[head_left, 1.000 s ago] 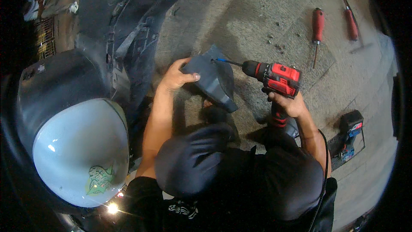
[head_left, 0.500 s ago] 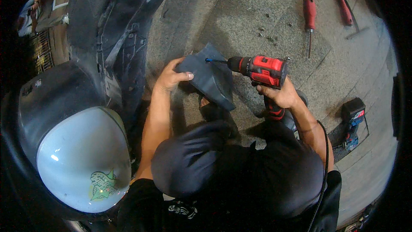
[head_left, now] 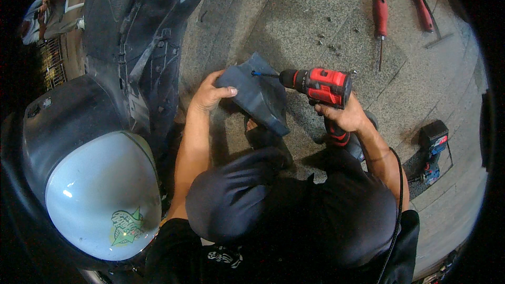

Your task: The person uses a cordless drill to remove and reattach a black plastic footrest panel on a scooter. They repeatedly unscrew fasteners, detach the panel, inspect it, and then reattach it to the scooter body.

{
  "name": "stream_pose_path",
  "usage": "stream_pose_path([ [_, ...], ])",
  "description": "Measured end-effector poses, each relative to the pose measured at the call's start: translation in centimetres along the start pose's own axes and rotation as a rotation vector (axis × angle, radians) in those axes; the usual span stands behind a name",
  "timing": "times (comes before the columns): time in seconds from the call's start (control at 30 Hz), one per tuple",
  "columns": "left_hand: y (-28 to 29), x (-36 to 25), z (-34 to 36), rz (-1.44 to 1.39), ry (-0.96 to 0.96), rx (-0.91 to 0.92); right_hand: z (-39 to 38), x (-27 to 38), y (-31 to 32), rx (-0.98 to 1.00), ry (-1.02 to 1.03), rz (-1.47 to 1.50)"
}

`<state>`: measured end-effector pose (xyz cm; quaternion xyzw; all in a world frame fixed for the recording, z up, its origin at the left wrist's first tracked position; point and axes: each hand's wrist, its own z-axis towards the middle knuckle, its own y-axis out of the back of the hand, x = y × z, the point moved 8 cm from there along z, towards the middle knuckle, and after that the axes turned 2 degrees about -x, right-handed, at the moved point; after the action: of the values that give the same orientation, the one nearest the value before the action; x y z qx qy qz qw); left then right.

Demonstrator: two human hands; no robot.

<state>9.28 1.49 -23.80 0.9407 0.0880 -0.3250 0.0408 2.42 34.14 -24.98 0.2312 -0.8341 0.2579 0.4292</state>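
Between my knees and the scooter, a dark grey plastic panel [head_left: 258, 94] is held up off the ground. My left hand [head_left: 211, 93] grips its left edge, the thumb lying on the upper face and the other fingers mostly hidden beneath. My right hand [head_left: 344, 115] is wrapped round the grip of a red and black cordless drill [head_left: 321, 85], which points left. A dark bit with a blue part [head_left: 264, 74] runs from the chuck to the panel's surface near its upper corner and appears to touch it there.
A dark scooter body [head_left: 152, 58] with a pale blue rounded cover [head_left: 105, 194] stands close on my left. On the paving lie a red-handled screwdriver [head_left: 380, 16], a red-handled tool [head_left: 422, 11], several small screws [head_left: 334, 47] and a blue and black power tool [head_left: 434, 147]. A person [head_left: 50, 13] is at the far left.
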Motion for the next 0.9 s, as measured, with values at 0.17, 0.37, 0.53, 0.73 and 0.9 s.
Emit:
stream_pose_path([
  [0.17, 0.1, 0.3, 0.2, 0.036, -0.016, -0.026, -0.3, 0.4, 0.3, -0.010, 0.003, -0.013],
  [0.37, -0.7, -1.0, 0.0, 0.372, -0.095, 0.044, -0.3, 5.8, 1.7, 0.069, 0.270, -0.535],
  [0.53, -1.8, -3.1, -1.1, 0.493, -0.194, 0.041, 0.3, 9.0, 1.2, 0.109, 0.338, -0.616],
  [0.73, -1.7, -2.1, -0.9, 0.405, -0.071, 0.024, 0.3, 7.7, 1.8, 0.075, 0.446, -0.566],
  [0.9, 0.7, -0.3, -0.1, 0.441, -0.132, -0.020, 0.4, 7.7, 1.6, 0.083, 0.480, -0.578],
])
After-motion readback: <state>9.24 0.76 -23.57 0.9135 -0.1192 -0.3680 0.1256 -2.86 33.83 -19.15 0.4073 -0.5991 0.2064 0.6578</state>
